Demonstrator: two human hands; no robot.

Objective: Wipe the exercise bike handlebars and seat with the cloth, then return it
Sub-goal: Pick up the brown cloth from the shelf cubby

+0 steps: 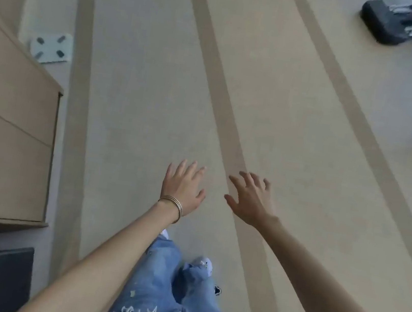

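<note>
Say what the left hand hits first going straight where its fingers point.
Nothing visible. The left hand, open and empty, points over striped floor; the line looks free to the frame's top, though depth is unclear.

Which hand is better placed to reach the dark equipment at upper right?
Probably the right hand: it is on the side of the dark equipment. The left hand is farther; both are open and empty.

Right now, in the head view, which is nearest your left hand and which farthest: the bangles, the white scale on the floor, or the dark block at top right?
1. Bangles, on the left hand's own wrist.
2. White scale, on the floor to the left, by the cabinet.
3. Dark block, far ahead on the right.
</note>
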